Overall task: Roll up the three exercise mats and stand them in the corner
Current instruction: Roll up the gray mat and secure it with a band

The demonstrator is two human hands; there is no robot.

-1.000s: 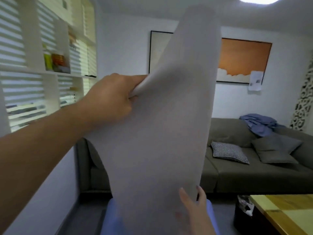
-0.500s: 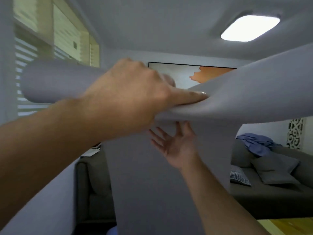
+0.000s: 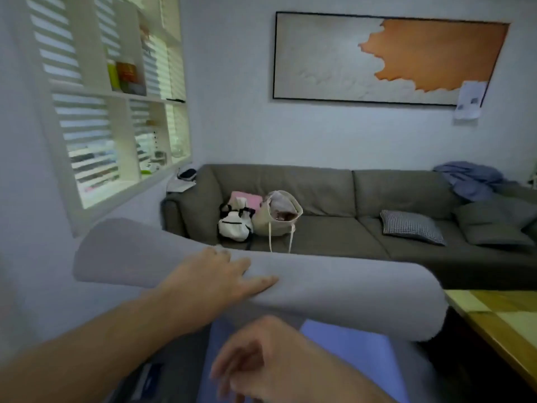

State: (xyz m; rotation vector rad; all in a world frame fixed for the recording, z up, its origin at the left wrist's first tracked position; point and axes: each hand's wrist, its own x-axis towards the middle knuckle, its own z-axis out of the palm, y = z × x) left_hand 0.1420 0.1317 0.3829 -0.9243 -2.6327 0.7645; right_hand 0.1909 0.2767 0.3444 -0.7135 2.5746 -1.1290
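Mats are what we are working through, and we are handling the grey mat (image 3: 334,289) now: it is lying as a loose roll across the middle of the frame, held up in front of the sofa (image 3: 334,228). Our left hand (image 3: 220,282) is resting on top of it, fingers spread and fairly straight. Our right hand (image 3: 250,365), at the lower centre, is hanging loosely curled and holding nothing. A blue mat (image 3: 348,353) is lying flat beneath. We are judging that no mat is standing in a corner yet, and the third is out of view.
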